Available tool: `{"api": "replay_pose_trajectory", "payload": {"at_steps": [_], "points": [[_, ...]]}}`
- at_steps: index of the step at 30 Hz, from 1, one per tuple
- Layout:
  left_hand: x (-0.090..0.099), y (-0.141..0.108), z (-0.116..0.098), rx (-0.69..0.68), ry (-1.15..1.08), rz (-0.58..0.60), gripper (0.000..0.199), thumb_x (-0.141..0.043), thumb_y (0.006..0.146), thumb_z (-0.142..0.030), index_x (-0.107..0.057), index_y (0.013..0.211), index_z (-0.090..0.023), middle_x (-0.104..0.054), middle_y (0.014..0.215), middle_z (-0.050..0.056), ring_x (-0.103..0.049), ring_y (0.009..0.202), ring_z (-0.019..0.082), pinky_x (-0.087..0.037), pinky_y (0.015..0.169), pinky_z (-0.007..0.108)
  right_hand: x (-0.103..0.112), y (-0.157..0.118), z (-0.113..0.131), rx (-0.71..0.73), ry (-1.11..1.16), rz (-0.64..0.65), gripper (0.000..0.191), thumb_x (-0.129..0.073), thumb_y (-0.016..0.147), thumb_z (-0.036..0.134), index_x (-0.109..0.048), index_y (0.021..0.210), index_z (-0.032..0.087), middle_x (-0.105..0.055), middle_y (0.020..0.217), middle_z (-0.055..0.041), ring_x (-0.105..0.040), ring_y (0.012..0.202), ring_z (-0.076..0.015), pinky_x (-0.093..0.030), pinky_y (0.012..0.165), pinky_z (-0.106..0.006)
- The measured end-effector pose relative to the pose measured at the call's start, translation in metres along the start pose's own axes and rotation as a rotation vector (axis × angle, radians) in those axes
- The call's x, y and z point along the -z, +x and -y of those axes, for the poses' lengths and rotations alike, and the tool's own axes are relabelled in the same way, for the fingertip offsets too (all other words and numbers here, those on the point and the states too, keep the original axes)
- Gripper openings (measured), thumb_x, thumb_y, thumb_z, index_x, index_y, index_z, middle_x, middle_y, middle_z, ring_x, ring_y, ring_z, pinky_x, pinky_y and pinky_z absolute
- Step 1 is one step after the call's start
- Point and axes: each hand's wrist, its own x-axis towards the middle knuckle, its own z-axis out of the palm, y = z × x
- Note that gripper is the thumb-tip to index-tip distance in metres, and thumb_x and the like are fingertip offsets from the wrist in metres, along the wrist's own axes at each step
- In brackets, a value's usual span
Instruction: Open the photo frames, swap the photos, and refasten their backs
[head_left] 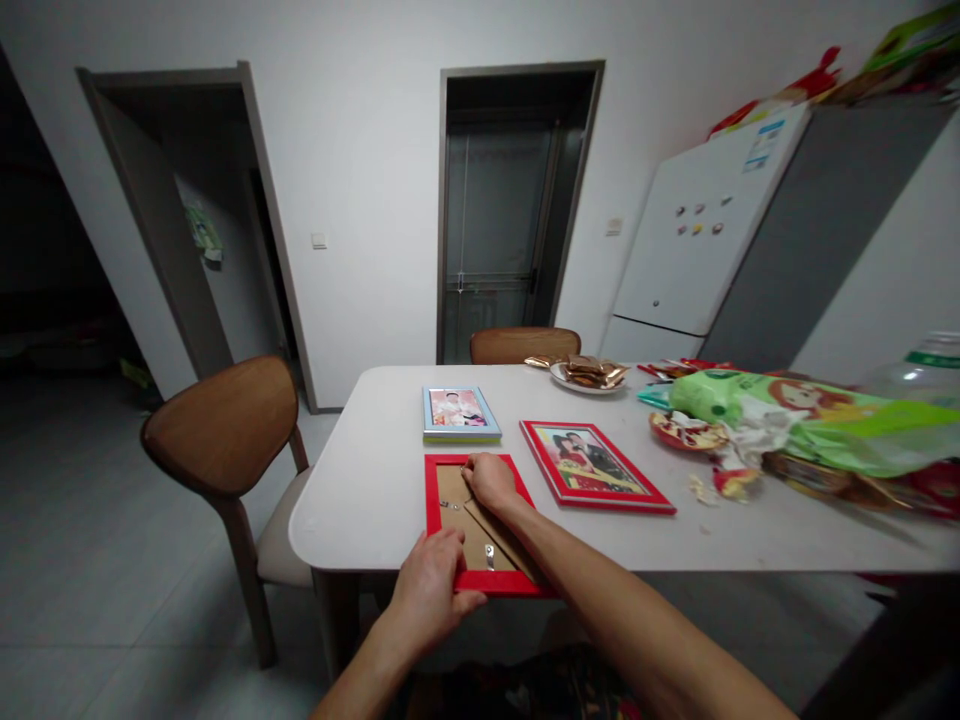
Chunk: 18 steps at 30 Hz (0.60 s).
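Note:
A red picture frame point(433, 505) lies face down at the table's near edge, showing its brown backing board point(474, 535), metal clips and a flap-like stand point(501, 535). My left hand point(435, 580) grips the frame's lower left corner, fingers on top and thumb at the near edge. At the far end of the backing, my right hand point(491, 482) has its fingers curled in near the top edge; what they pinch is hidden. Right of it lies a second red frame point(598, 468) with a photo of two people. A light blue frame point(459, 410) with a photo rests beyond.
On the table's right are a green plastic package point(832, 415), a red bowl of scraps point(688, 432), peel point(735, 482) and a plate of brown packets point(592, 373). Wooden chairs stand left point(225, 430) and behind point(525, 345). A white fridge point(697, 230) stands back right.

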Motion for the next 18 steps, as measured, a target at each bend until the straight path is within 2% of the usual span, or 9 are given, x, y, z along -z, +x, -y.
{"api": "replay_pose_trajectory", "payload": {"at_steps": [6,10,13,15,18], "points": [[0.004,-0.001,-0.002,0.027,0.002,0.015,0.062,-0.067,0.059,-0.032,-0.045,0.115,-0.015,-0.052,0.114,0.011,-0.045,0.106,0.025,-0.032,0.094,0.037,-0.001,0.009,-0.002,-0.095,0.044,-0.034,0.026,-0.043,0.076,0.026,-0.063,0.084,0.012,-0.064,0.088,-0.0160,-0.058,0.076,-0.0208,-0.037,0.060,-0.026],[0.002,-0.002,-0.012,0.045,0.053,0.027,0.063,-0.068,0.056,-0.034,-0.046,0.112,-0.015,-0.050,0.118,0.013,-0.043,0.111,0.028,-0.025,0.098,0.044,0.005,0.007,0.001,-0.077,0.130,-0.070,0.022,-0.046,0.073,0.024,-0.064,0.077,0.012,-0.064,0.083,-0.0159,-0.059,0.076,-0.0212,-0.038,0.061,-0.027],[-0.007,0.000,-0.020,0.033,0.136,0.072,0.055,-0.067,0.056,-0.026,-0.048,0.107,-0.013,-0.043,0.125,0.016,-0.035,0.118,0.031,-0.019,0.100,0.049,0.016,0.002,-0.005,-0.008,0.243,-0.083,0.022,-0.046,0.073,0.026,-0.064,0.075,0.014,-0.066,0.080,-0.0103,-0.059,0.073,-0.0176,-0.040,0.064,-0.025],[-0.010,0.003,-0.022,0.013,0.151,0.090,0.048,-0.062,0.059,-0.017,-0.049,0.105,-0.012,-0.042,0.126,0.017,-0.034,0.119,0.029,-0.018,0.101,0.048,0.029,-0.002,-0.016,0.020,0.322,-0.106,0.022,-0.046,0.073,0.027,-0.064,0.081,0.015,-0.066,0.084,-0.0075,-0.058,0.077,-0.0156,-0.041,0.068,-0.023],[0.000,0.007,-0.020,0.023,0.070,-0.027,0.045,-0.056,0.062,-0.013,-0.047,0.106,-0.013,-0.048,0.120,0.015,-0.041,0.114,0.027,-0.023,0.100,0.045,0.047,-0.014,-0.039,-0.031,0.456,-0.183,0.032,-0.040,0.077,0.031,-0.058,0.095,0.014,-0.063,0.092,-0.0081,-0.058,0.081,-0.0154,-0.043,0.069,-0.024]]}}
